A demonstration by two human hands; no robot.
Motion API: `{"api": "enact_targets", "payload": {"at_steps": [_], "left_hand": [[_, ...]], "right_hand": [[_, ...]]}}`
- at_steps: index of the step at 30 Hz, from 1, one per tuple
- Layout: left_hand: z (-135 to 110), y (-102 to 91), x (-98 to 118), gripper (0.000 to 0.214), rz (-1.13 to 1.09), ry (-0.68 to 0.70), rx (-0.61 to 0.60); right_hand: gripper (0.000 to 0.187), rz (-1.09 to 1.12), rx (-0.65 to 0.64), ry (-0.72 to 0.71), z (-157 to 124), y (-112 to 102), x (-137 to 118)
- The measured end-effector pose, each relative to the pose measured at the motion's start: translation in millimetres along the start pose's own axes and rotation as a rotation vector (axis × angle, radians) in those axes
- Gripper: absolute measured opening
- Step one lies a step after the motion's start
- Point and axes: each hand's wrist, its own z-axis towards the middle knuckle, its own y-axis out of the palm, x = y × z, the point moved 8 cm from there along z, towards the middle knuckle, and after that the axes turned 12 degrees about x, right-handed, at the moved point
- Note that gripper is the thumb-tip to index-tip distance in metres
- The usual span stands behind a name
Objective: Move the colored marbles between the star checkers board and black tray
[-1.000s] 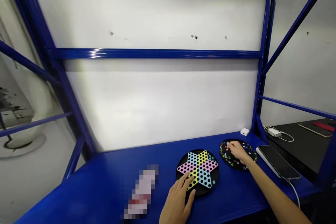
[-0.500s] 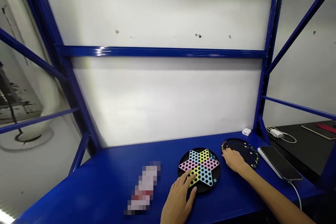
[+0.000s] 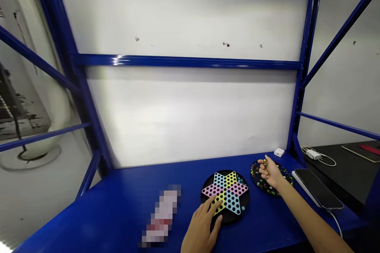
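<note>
A round black Chinese checkers board (image 3: 234,189) with a pink, yellow and blue star lies on the blue tabletop. My left hand (image 3: 203,223) rests at its near left edge with fingers spread, fingertips over the yellow point. To the right is a round black tray (image 3: 268,189) with many coloured marbles around its rim. Above this tray my right hand (image 3: 270,173) is turned palm up, its fingers curled around several yellowish marbles (image 3: 265,164). Their exact number is hidden by the fingers. A few blue marbles (image 3: 242,181) lie at the board's far right edge.
A phone (image 3: 318,187) on a white box, with a cable, lies right of the tray. A small white adapter (image 3: 279,152) stands behind it. A blurred pale packet (image 3: 162,217) lies left. Blue rack posts (image 3: 94,126) frame the tabletop.
My right hand has turned from palm down at the tray's left rim to palm up above it, with marbles in its fingers. The left hand stays by the board.
</note>
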Motion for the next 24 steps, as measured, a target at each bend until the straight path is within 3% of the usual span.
{"api": "enact_targets", "payload": {"at_steps": [2,4,8,12,18,22,24], "left_hand": [[0,0.6,0,0.04,0.002,0.0,-0.008],[-1,1.9,-1,0.041,0.005,0.001,-0.028],[-1,1.8,-1,0.042,0.0,0.01,-0.026],[-1,2.6,-2,0.041,-0.006,0.006,-0.019],[-1,4.0,-3,0.042,-0.009,0.005,-0.015],[-2,1.8,-2,0.042,-0.005,0.002,-0.002],[-1,0.6,0,0.041,-0.014,0.012,0.001]], "right_hand": [[0.043,-0.17,0.034,-0.064,6,1,-1],[0.037,-0.481,0.053,-0.216,10,4,-6],[0.027,-1.12,-0.026,-0.437,4,21,-3],[0.028,-1.408,-0.098,-0.521,-10,35,2],[0.022,-1.394,-0.139,-0.505,-14,43,-7],[0.024,-1.041,-0.175,-0.466,-23,41,-26],[0.026,-0.898,-0.271,-0.519,-43,47,-34]]}}
